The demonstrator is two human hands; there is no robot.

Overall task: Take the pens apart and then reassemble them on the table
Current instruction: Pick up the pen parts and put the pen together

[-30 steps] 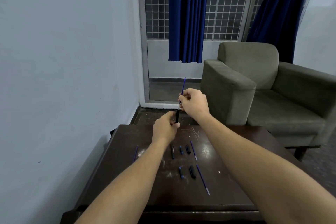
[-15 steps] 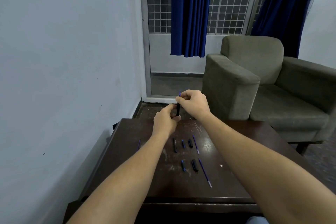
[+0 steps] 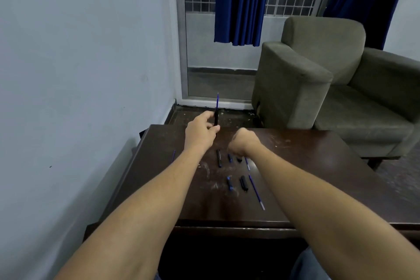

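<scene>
My left hand holds a black pen barrel upright above the table's far edge, a blue refill sticking out of its top. My right hand hovers low over the table with its fingers curled down; what is under them is hidden. On the dark table lie a black barrel, a small blue piece, a black piece, a blue refill, then nearer me a blue-black piece, a black cap and a long blue refill. Another refill lies at the left.
A pale wall runs close along the table's left side. A grey-green armchair stands beyond the table's right far corner. A glazed door with blue curtains is straight ahead. The table's near edge is just in front of me.
My right hand has let go of the refill and dropped from the pen down to the parts on the table. The refill now sits deeper in the barrel, which my left hand keeps upright.
</scene>
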